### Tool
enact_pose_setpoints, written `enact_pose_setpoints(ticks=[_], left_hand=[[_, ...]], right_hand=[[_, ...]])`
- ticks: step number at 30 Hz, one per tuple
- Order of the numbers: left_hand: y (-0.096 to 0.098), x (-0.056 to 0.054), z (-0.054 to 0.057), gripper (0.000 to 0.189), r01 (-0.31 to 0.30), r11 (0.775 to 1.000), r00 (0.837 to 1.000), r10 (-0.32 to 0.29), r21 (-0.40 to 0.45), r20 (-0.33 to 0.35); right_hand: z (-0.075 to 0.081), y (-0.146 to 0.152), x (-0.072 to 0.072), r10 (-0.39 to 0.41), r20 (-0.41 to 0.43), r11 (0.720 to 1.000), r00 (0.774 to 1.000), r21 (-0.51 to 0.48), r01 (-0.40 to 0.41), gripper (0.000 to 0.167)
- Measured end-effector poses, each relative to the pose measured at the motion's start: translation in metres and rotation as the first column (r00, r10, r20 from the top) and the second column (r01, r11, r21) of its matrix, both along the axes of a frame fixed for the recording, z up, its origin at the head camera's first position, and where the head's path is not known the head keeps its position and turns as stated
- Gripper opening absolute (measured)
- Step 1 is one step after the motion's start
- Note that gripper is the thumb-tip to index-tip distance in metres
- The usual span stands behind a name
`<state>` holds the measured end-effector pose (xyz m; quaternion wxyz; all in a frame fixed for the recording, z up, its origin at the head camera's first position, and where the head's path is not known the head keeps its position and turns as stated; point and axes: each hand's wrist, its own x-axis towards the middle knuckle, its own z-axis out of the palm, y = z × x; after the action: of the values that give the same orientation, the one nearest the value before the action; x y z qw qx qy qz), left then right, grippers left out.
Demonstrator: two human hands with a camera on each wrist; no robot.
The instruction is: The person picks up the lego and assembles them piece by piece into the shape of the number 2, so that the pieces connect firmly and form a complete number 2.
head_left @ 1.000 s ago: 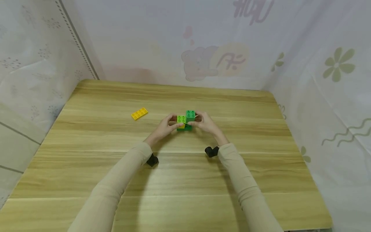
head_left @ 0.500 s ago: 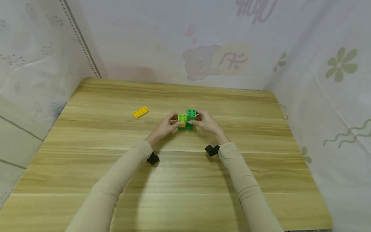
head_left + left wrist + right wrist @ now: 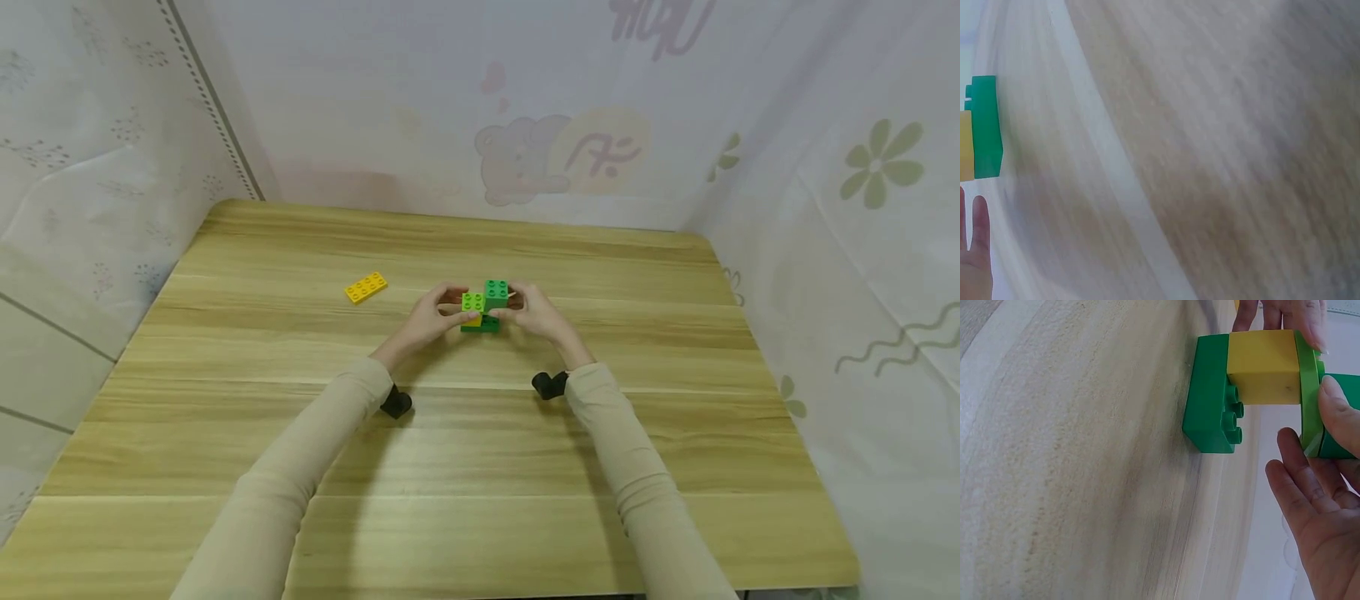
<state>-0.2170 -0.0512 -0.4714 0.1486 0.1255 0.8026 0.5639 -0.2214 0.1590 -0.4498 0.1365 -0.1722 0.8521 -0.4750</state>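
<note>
A small stack of toy building bricks stands near the middle of the table. At its bottom is a dark green brick [image 3: 1207, 394], with studs bare on one half. A yellow brick [image 3: 1263, 365] sits on the other half, and a lime green plate [image 3: 472, 300] lies over the yellow one, jutting out to the right. On that jutting part is a green brick [image 3: 496, 293] with several studs. My left hand [image 3: 426, 323] grips the stack from the left, thumb at the yellow brick and plate. My right hand [image 3: 538, 318] pinches the green brick, thumb in front.
A flat yellow plate [image 3: 366, 287] with several studs lies on the wooden table [image 3: 480, 467], left of the stack. Patterned cloth [image 3: 420, 100] hangs behind the table and at its sides. Black wrist cameras [image 3: 549, 385] hang below both sleeves.
The head view has shifted slightly, so everything appears a little higher. Both hands keep their hold on the bricks with no other visible change.
</note>
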Motion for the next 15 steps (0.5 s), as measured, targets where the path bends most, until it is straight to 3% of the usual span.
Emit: enact_pose_setpoints(ticks=[9, 15], left_hand=[[-0.007, -0.001, 0.001, 0.062, -0.023, 1.0, 0.999, 0.023, 0.007, 0.024], [-0.016, -0.003, 0.0, 0.065, -0.042, 0.999, 0.999, 0.042, -0.003, 0.004]], right_hand=[[0.002, -0.001, -0.001, -0.008, 0.006, 1.0, 1.0, 0.024, 0.008, 0.032], [0.002, 0.0, 0.0, -0.011, 0.008, 0.999, 1.0, 0.038, 0.011, 0.033]])
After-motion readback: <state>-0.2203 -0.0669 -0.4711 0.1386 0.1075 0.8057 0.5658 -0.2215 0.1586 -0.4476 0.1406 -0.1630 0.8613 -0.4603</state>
